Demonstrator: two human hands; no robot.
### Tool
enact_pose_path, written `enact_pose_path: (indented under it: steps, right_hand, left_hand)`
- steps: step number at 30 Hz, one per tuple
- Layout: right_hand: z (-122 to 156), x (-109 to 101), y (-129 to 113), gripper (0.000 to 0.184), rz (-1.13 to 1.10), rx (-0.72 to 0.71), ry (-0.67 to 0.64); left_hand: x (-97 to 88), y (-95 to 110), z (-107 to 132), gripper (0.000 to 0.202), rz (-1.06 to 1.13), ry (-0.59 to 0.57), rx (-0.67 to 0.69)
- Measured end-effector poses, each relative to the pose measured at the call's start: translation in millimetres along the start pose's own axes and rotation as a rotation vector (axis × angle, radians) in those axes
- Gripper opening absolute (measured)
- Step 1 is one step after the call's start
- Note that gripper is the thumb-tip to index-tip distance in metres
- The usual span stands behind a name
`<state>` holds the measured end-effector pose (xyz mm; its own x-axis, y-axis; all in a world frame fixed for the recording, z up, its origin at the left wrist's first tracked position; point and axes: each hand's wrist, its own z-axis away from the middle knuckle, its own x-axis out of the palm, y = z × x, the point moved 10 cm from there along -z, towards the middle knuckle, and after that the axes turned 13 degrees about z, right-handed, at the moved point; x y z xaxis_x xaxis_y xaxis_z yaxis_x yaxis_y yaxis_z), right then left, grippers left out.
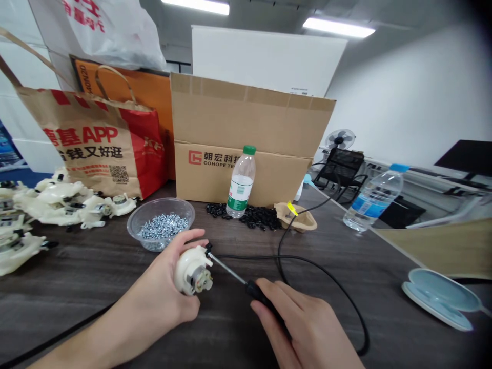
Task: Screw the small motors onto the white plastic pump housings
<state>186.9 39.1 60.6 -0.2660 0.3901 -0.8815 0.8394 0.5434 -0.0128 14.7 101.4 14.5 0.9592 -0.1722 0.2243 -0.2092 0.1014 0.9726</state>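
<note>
My left hand [165,287] is wrapped round a cream plastic housing with a small motor [192,271] facing me. At the housing's upper right sits a small black part [208,249]. A screwdriver [230,269] with a black handle is gripped in my right hand [303,323], its shaft slanting up and left. The tip meets the black part or lies right beside it; I cannot tell whether a screw is there. Behind the left hand stands a clear bowl [132,225] of small silver screws [163,225].
Several similar cream housings [57,200] are piled at left. Small black parts [263,218] surround a green-capped bottle [241,184] before a cardboard box [249,123]. A black cable [326,264] loops across the table. A blue-capped bottle [374,197] and open case [438,297] stand right.
</note>
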Motion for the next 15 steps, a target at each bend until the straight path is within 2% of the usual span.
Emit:
enact_pose_path:
  steps: [3, 6, 10, 12, 15]
  right_hand:
    - [1, 6, 3, 0.021, -0.016, 0.017, -0.059]
    - [1, 10, 5, 0.022, -0.035, 0.052, -0.092]
    - [0, 12, 4, 0.023, -0.023, 0.07, -0.098]
    - [-1, 14, 3, 0.023, -0.015, 0.068, -0.103]
    - [-1, 18, 3, 0.024, -0.002, 0.079, -0.108]
  left_hand:
    - [0.7, -7, -2, 0.09, -0.075, -0.044, -0.022]
    - [-0.7, -8, -2, 0.088, -0.145, -0.037, -0.005]
    - [-5.2, 1, -1, 0.085, -0.332, 0.016, 0.074]
    - [-5.5, 7, 1, 0.085, -0.438, 0.013, 0.113]
    - [-7.2, 8, 1, 0.084, -0.598, -0.014, 0.101]
